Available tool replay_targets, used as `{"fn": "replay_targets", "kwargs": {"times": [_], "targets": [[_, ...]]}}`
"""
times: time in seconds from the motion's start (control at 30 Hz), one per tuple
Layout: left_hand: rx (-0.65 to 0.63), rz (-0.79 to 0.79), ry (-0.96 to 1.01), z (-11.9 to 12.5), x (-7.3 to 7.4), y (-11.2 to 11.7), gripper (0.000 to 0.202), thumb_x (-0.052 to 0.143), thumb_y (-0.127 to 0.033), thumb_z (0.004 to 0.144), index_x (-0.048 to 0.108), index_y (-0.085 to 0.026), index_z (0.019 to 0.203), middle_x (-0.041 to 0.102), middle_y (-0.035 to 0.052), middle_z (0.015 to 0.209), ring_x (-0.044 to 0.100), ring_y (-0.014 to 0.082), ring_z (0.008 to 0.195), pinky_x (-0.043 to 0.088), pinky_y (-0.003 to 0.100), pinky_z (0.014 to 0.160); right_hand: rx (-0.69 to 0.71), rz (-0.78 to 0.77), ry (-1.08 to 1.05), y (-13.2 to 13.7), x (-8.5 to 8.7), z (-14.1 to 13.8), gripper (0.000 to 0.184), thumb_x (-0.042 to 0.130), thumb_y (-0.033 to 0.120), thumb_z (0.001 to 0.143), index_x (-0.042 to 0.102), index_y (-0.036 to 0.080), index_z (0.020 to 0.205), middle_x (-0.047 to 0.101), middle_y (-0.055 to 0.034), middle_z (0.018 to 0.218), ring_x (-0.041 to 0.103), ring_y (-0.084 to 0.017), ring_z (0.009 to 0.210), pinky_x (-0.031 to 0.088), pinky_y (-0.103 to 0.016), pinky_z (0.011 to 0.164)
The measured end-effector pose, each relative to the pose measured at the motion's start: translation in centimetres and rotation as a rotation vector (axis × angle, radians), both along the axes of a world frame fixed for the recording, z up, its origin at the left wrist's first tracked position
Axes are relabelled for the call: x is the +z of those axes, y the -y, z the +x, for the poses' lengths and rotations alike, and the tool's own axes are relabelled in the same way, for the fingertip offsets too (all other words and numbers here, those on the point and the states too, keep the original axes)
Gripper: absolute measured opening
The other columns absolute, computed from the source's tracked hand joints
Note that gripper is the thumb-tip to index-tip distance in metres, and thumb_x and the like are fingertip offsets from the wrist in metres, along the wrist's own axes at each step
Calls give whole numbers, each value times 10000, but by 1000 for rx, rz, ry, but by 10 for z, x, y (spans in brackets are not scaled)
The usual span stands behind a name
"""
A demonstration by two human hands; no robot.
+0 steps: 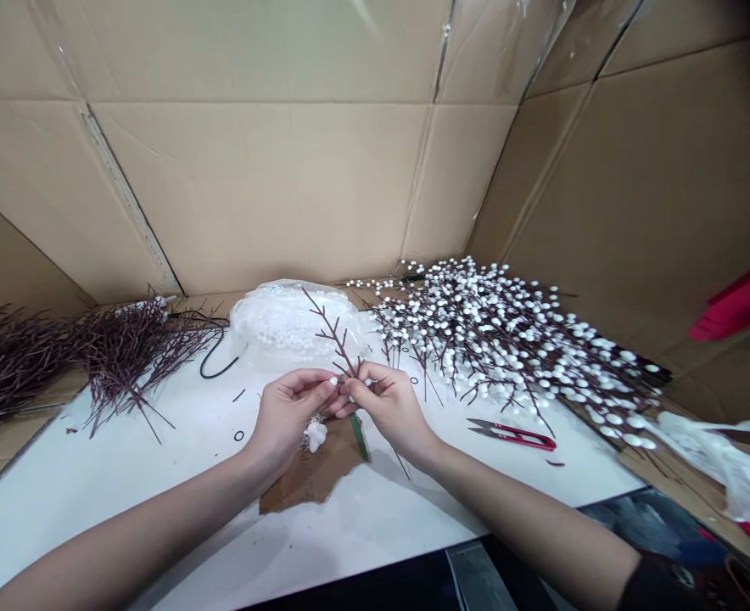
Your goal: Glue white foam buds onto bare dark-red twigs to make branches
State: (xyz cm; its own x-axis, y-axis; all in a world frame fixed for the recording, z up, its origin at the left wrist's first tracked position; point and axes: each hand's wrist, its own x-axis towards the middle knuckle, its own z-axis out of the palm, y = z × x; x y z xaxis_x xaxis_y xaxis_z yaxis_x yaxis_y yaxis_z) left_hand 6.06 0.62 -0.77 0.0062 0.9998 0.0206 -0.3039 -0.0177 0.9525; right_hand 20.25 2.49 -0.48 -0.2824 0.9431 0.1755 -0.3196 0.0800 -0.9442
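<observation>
Brown, bare-tipped twig (335,338) slants up, middle hidden, pinched by the right hand (388,403); the left hand (286,409) pinches a white bead (333,381). Behind sits a clear bag (286,327); rightward, red scissors (528,438).

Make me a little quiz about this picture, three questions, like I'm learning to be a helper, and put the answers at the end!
1. Pick one. What does the right hand hold?
A) a cup
B) a brown twig
C) a spoon

2. True or false? The red-handled snips lie on the white tabletop.

3. Fill in the blank. The bunch of white-budded branches is on the ____ side of the picture.

Key:
1. B
2. True
3. right
</observation>
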Motion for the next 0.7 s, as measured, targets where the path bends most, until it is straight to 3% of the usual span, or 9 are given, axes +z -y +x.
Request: {"fn": "replay_targets", "kwargs": {"times": [0.7], "targets": [[11,-26,17,1,0,1,154,748,-246,677,704,-145,785,723,52,804,636,145,755,510,267,740,-20,33,66,3,0,0,322,665,325,744,452,179,552,624,10,569,683,-167,586,602,-288,569]]}}
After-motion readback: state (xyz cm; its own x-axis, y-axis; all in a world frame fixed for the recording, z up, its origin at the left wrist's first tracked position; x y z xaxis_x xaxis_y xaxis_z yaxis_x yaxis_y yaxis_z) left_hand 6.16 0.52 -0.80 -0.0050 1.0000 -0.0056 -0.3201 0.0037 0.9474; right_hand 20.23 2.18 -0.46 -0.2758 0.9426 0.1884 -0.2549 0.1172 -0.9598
